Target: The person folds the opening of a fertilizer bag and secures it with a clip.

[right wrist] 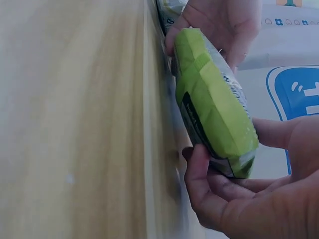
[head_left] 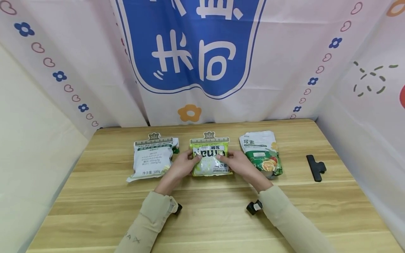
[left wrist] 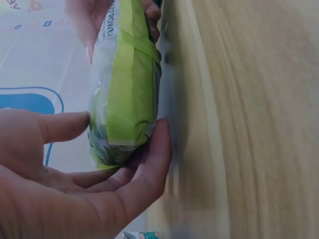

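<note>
A green and white plastic bag [head_left: 210, 166], plump and printed, is in the middle of the table with a keyboard-patterned bag clip [head_left: 209, 140] across its far edge. My left hand [head_left: 181, 165] grips the bag's left side, thumb on the upper face and fingers curled beneath. On the opposite side my right hand [head_left: 238, 163] holds it the same way. Both wrist views show the bag's green gusset [left wrist: 130, 94] between thumb and fingers; its underside looks slightly raised off the table in the right wrist view. The bag's back is mostly hidden.
To the left lies a white bag [head_left: 152, 161] with a similar clip [head_left: 154, 140] on its far edge. A white and green pouch [head_left: 261, 153] without a clip lies right of my hands. Farther right is a black clip [head_left: 315, 168] on the wooden table [head_left: 209, 218]. A printed curtain hangs behind.
</note>
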The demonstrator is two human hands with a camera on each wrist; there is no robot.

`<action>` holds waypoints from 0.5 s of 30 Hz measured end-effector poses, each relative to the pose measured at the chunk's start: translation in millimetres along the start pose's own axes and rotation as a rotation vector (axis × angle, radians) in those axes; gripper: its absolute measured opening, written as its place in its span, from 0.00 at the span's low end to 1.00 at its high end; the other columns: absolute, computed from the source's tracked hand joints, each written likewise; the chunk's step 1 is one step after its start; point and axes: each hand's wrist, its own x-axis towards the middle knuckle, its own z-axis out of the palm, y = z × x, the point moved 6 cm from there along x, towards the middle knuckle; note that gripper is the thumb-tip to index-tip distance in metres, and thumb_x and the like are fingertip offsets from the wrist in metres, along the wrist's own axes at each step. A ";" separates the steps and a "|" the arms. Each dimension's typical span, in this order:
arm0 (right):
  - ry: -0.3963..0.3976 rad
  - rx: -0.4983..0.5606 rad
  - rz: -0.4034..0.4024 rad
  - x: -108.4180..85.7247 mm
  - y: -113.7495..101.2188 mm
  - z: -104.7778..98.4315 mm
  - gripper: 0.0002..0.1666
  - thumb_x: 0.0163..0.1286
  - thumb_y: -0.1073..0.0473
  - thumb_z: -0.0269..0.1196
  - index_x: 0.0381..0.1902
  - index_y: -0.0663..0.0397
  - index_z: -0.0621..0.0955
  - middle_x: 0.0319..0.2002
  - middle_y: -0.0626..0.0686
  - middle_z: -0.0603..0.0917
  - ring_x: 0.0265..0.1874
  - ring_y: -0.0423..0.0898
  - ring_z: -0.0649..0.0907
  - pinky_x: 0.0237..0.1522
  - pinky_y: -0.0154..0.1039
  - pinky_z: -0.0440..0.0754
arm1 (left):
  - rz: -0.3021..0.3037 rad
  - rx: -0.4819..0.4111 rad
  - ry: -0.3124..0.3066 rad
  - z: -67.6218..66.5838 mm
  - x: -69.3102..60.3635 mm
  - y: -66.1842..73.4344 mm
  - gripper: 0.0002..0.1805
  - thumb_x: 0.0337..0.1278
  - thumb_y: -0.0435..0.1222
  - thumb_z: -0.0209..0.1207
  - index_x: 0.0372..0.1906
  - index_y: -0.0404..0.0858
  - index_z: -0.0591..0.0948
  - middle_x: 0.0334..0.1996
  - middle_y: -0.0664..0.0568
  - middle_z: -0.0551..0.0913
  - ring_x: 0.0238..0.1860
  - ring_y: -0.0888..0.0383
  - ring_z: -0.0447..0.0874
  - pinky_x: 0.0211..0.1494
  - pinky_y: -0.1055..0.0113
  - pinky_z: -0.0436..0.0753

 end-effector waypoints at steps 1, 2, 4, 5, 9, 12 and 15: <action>0.001 0.001 0.001 1.2 -0.5 0.2 0.20 0.77 0.45 0.65 0.50 0.56 0.86 0.31 0.49 0.81 0.27 0.44 0.76 0.30 0.36 0.74 | -0.001 0.002 0.000 -0.1 0.6 0.3 0.35 0.78 0.45 0.58 0.81 0.37 0.64 0.54 0.44 0.81 0.38 0.57 0.80 0.38 0.67 0.83; 0.000 0.007 0.004 2.3 -1.0 0.5 0.19 0.78 0.46 0.65 0.50 0.56 0.86 0.31 0.49 0.82 0.28 0.44 0.76 0.31 0.36 0.75 | -0.003 0.004 0.001 -0.2 1.1 0.6 0.33 0.79 0.44 0.57 0.80 0.37 0.65 0.53 0.44 0.82 0.38 0.57 0.80 0.37 0.67 0.83; 0.002 0.010 0.012 4.0 -1.2 0.7 0.19 0.78 0.46 0.64 0.49 0.57 0.85 0.31 0.50 0.81 0.27 0.44 0.76 0.31 0.36 0.75 | -0.005 0.013 0.002 -0.3 1.7 1.4 0.31 0.79 0.43 0.57 0.78 0.36 0.67 0.51 0.44 0.83 0.36 0.57 0.80 0.37 0.67 0.82; 0.002 0.013 0.015 4.6 -1.3 0.7 0.19 0.78 0.47 0.64 0.49 0.57 0.85 0.30 0.50 0.81 0.27 0.44 0.76 0.30 0.36 0.75 | -0.007 0.015 0.001 -0.3 2.1 1.7 0.30 0.80 0.43 0.56 0.78 0.36 0.67 0.51 0.44 0.83 0.36 0.57 0.79 0.37 0.67 0.82; 0.006 0.031 0.025 6.3 -0.1 -0.1 0.19 0.79 0.48 0.64 0.51 0.58 0.86 0.28 0.49 0.80 0.24 0.43 0.74 0.29 0.36 0.73 | -0.003 0.037 0.001 0.5 2.3 3.5 0.32 0.80 0.43 0.55 0.80 0.34 0.64 0.58 0.40 0.81 0.36 0.57 0.77 0.37 0.65 0.80; 0.011 0.037 0.034 7.2 0.5 -1.7 0.19 0.79 0.49 0.64 0.52 0.58 0.86 0.27 0.48 0.80 0.23 0.42 0.73 0.28 0.36 0.73 | 0.003 0.047 0.000 1.2 3.5 5.1 0.34 0.80 0.42 0.55 0.81 0.32 0.61 0.63 0.39 0.79 0.38 0.57 0.77 0.38 0.65 0.80; 0.011 0.033 0.047 8.1 0.7 -2.2 0.19 0.79 0.48 0.63 0.52 0.58 0.86 0.27 0.48 0.80 0.23 0.42 0.74 0.28 0.36 0.73 | 0.001 0.049 0.001 1.1 4.6 5.6 0.35 0.80 0.42 0.56 0.81 0.32 0.61 0.66 0.38 0.77 0.43 0.55 0.78 0.40 0.66 0.80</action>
